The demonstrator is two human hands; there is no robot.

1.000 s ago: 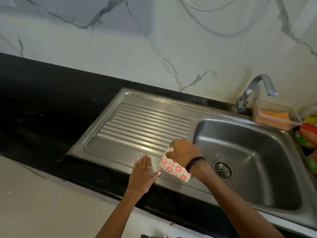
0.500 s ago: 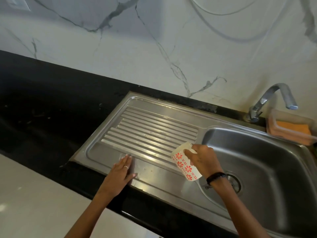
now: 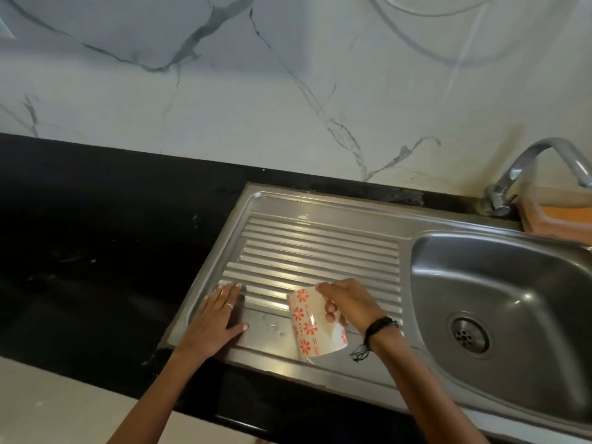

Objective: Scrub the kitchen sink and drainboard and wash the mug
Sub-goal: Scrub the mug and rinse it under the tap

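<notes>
I'm looking down at the black counter point(image 3: 96, 251) w/ the steel unit set in it: drainboard point(image 3: 320, 248) on the left, sink point(image 3: 512, 299) bowl on the right, tap point(image 3: 525, 174) at the far right corner beside a tray holding an orange sponge point(image 3: 573, 213). The mug point(image 3: 312, 325) is sitting over the near part of the drainboard, tilted, long axis running far-left to near-right, open end toward the near side; I can't tell whether its rim is touching the steel or hanging just above it. The right hand point(image 3: 349, 304) is gripping it from the right, fingers curled around the handle side, wrist coming in from near-right, so the mug is lying just left of that palm. The left hand point(image 3: 219, 318) is pressing flat on the drainboard's near-left corner, fingers spread straight and pointing far, holding nothing, a little apart from the mug. A few water drops are lying on the steel btwn the two. My read: the mug is being parked on the drainboard, and the right hand is the nearer one for any next move; the sponge is well apart, far right, so reaching it means crossing the bowl.
</notes>
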